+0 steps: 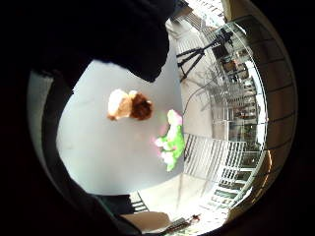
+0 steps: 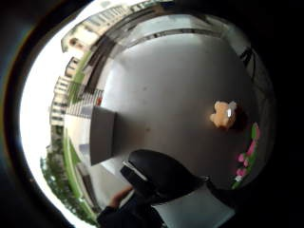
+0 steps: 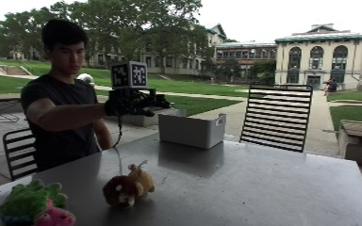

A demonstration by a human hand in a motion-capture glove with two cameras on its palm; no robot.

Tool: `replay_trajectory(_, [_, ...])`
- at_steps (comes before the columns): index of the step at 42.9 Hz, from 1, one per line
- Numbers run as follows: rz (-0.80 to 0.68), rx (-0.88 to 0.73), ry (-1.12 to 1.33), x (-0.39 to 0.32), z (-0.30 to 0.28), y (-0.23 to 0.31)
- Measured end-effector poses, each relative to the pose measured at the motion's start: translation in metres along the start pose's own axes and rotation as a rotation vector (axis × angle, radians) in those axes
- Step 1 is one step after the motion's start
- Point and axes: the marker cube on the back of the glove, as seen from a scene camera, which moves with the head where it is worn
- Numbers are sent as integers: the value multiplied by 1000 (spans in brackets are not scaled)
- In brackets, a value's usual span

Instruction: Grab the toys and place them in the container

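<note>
At the near left corner of the tabletop I see a green and pink plush toy, and just to its right, a little apart, a brown and tan plush animal lies on its side. My gloved right hand hangs in the air above the tabletop, well clear of both toys, holding nothing that I can see, though I cannot tell how its fingers are set. Right of the hand, a white container stands on the far side of the tabletop.
</note>
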Motion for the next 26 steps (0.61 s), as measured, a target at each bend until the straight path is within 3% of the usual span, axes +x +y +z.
replay_trajectory(26, [163,-193,-97,74,141,-3])
